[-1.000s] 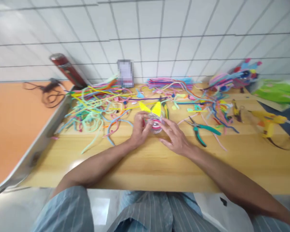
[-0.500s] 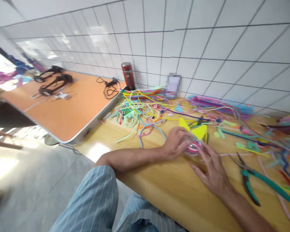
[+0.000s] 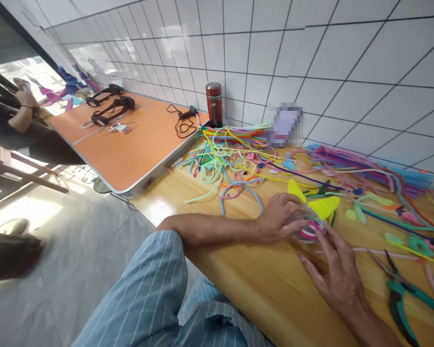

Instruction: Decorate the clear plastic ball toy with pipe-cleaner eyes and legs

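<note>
A round pink-and-white roll (image 3: 308,231) in clear plastic lies between my hands on the wooden table. My left hand (image 3: 279,218) is closed over its left side, with the fingers curled on the plastic. On the other side, my right hand (image 3: 342,267) rests its fingertips against the wrapper's edge, its thumb stretched well apart. Yellow fuzzy pointed pieces (image 3: 323,206) stand just behind the roll. Pliers with green handles (image 3: 401,284) lie with jaws parted to the right of my right hand.
Tangled pipe cleaners (image 3: 217,161) and a purple-blue bundle (image 3: 369,166) line the back. A red thermos (image 3: 214,103) and a blurred-out phone (image 3: 285,124) stand by the tiled wall. Black straps (image 3: 114,111) lie on the orange table (image 3: 130,154). A person (image 3: 18,113) is at far left.
The view has swung left, so everything sits farther right in it and more of the person at far left shows. Both hands stay at the plastic-wrapped roll.
</note>
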Demonstrator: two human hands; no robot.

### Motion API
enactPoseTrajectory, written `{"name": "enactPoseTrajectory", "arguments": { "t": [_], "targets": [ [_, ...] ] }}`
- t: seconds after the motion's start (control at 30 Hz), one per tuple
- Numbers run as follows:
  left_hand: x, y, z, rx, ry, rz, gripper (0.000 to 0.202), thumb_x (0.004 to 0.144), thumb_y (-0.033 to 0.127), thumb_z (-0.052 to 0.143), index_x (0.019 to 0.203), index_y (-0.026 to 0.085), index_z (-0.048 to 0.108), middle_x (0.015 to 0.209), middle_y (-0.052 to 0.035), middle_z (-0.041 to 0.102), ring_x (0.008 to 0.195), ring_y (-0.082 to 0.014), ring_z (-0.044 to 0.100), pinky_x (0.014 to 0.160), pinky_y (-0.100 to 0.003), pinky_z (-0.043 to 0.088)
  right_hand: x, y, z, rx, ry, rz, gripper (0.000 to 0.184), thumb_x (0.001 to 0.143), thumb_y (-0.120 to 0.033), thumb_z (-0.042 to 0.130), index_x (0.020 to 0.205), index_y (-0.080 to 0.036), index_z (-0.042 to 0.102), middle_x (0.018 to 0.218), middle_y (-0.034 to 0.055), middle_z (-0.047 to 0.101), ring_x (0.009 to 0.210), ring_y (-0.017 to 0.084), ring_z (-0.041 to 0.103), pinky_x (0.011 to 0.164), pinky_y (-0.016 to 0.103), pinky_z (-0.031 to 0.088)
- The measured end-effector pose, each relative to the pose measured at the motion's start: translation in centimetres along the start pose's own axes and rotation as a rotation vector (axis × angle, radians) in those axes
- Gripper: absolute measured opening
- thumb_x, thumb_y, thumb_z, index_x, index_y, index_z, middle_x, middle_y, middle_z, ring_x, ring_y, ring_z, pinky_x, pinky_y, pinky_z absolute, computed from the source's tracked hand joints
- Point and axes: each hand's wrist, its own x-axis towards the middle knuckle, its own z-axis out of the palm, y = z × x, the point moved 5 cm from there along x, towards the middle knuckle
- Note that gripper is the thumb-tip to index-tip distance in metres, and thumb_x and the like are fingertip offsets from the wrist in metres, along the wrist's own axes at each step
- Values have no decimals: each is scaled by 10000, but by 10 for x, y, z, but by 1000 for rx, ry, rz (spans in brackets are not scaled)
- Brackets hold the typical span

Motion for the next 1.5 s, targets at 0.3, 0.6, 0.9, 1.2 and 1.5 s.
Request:
{"name": "enactPoseTrajectory", "arguments": {
  "t": [0.3,0.6,0.9,1.2,1.5],
  "targets": [
    [-7,8,-7,-17,-13,84,517,1041,558,640,1428,220,582,1436,-178,620,1390,-329,575,1202,-527,462,-4,0,-1,-10,-21,8,921,996,-316,744,1772,-285,250,1705,210,472,1427,446,621,1058,609,632],
    [-11,20,-12,-1,70,245,791,958,543,772,1607,279,404,1497,-194,571,1427,-350,568,1170,-569,503,-3,0,-3,35,-49,140,915,1011,-252,686,1779,-321,195,1709,183,464,1490,396,582,1147,585,604],
    [-11,10,-8,69,-3,183,904,982,557,746,1703,289,272,1643,-221,481,1554,-384,477,1255,-589,430,5,-7,-35,93,161,73,133,942,-211,767,992,-240,647,831,30,679,751,205,667,679,328,561],
    [-7,6,-1,62,-47,162,955,1006,593,688,1750,287,171,1712,-218,420,1599,-395,428,1281,-598,406,13,-8,-33,172,54,88,512,1010,-158,649,607,-243,344,506,-90,325,436,88,312,457,289,262],
    [-8,8,-1,112,-51,130,935,1028,628,626,1738,293,119,1716,-212,412,1613,-357,423,1292,-568,407,7,-4,-35,110,76,71,508,1025,-162,648,613,-234,358,521,-98,310,443,68,305,472,259,280]
  ]
}}
